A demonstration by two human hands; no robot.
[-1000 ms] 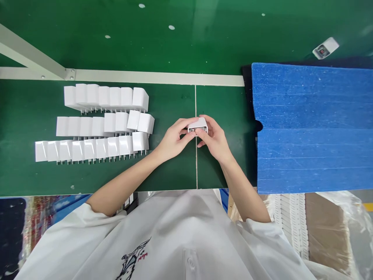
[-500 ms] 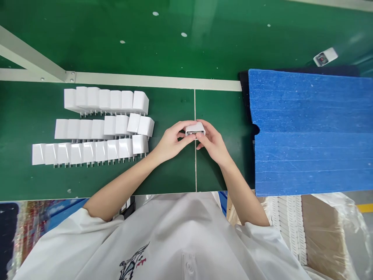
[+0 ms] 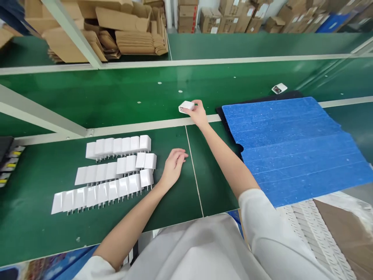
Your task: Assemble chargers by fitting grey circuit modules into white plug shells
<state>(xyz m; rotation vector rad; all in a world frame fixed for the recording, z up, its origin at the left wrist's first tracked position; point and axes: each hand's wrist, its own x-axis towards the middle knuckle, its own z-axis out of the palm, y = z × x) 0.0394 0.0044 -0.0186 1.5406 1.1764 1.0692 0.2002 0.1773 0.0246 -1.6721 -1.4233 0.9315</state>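
Observation:
My right hand (image 3: 198,115) is raised toward the green back panel, thumb and fingers closed on a white plastic charger housing (image 3: 186,106). The housing's open end faces left. My left hand (image 3: 174,166) is low over the green bench, with loosely bent fingers and nothing visible in it. To its left, white plug adapters stand in three rows: a back row (image 3: 117,146), a middle row (image 3: 112,171) and a front row (image 3: 102,193). Metal pins show along their lower edges.
A blue mat (image 3: 291,147) covers the bench's right side. Another white housing (image 3: 279,88) lies behind it. A pale metal rail (image 3: 145,127) runs along the back, with a slanting post (image 3: 43,109) at left. Flattened cartons (image 3: 140,42) sit on the upper shelf.
Both hands were together on the white housing. My right hand has carried it up and away, while my left hand has let go and is lower. The view has tilted up.

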